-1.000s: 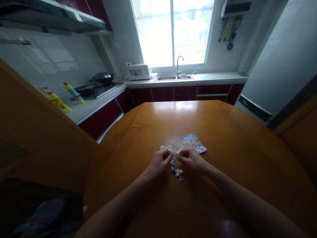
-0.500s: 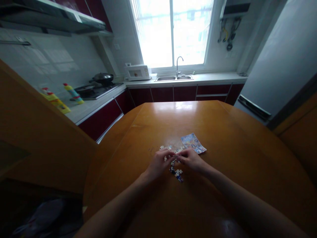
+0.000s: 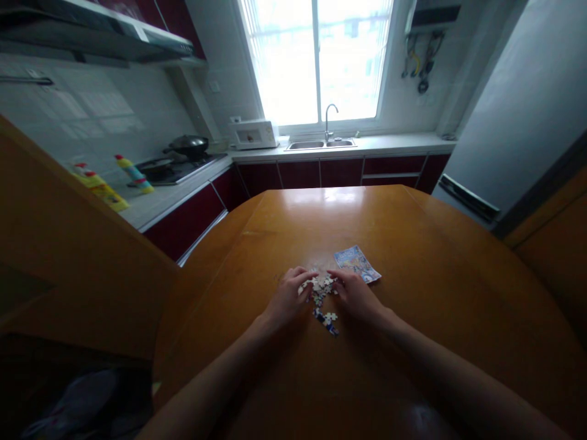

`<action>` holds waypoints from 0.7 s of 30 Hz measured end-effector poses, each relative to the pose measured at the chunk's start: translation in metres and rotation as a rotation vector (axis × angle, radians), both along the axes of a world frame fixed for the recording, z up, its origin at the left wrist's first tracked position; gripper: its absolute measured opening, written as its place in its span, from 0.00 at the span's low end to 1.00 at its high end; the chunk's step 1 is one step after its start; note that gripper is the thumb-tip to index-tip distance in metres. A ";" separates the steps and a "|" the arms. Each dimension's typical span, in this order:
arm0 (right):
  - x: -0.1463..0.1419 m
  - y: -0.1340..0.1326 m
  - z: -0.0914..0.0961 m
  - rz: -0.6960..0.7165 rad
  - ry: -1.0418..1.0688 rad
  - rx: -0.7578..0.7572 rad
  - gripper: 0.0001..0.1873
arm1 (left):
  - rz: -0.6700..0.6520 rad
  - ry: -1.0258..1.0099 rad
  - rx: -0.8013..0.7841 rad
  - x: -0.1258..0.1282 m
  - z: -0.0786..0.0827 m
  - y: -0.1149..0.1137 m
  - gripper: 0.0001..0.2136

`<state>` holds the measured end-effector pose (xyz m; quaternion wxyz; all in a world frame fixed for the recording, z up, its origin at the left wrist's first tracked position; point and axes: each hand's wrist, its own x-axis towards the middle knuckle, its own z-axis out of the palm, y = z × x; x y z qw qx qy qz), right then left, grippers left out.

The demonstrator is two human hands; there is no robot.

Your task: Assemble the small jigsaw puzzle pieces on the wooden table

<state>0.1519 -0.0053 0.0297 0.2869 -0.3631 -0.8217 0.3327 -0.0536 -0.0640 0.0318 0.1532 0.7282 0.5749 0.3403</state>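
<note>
A small heap of jigsaw puzzle pieces (image 3: 323, 285) lies on the wooden table (image 3: 275, 238), mostly pale side up. My left hand (image 3: 291, 292) curves around the heap's left side, fingers apart and touching its edge. On the right, my right hand (image 3: 354, 291) is likewise open, its fingertips at the pieces. Nearer to me, a short strip of dark blue joined pieces (image 3: 326, 322) lies with a few pale loose pieces (image 3: 331, 316) beside it. Just beyond my right hand is a printed picture sheet (image 3: 358, 263), partly covered by that hand.
The table has a rounded outline. Past it stand a counter with a sink (image 3: 308, 145), a white microwave (image 3: 253, 134), and a stove with a dark wok (image 3: 189, 145). Yellow bottles (image 3: 104, 190) are at the left; a refrigerator (image 3: 518, 116) stands at the right.
My hands were together over the heap, fingertips meeting around something small. Now they have moved apart to either side, and the pieces between them are exposed and gathered closer.
</note>
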 end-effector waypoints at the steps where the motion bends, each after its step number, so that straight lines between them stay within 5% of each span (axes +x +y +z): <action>1: 0.000 0.000 0.002 0.007 -0.008 0.005 0.23 | -0.058 0.024 -0.011 0.001 0.003 -0.002 0.10; 7: 0.005 -0.008 0.020 -0.024 -0.239 0.116 0.14 | -0.349 0.171 -0.129 0.009 0.008 -0.015 0.02; 12: 0.006 -0.039 0.029 0.084 -0.555 0.032 0.06 | -0.387 0.149 -0.185 0.011 0.008 -0.016 0.02; 17: 0.002 -0.054 0.031 0.123 -0.557 0.028 0.09 | -0.424 0.096 -0.229 0.010 0.013 -0.014 0.04; 21: 0.005 -0.046 0.033 0.100 -0.566 0.017 0.10 | -0.291 0.016 -0.229 0.007 0.008 -0.009 0.03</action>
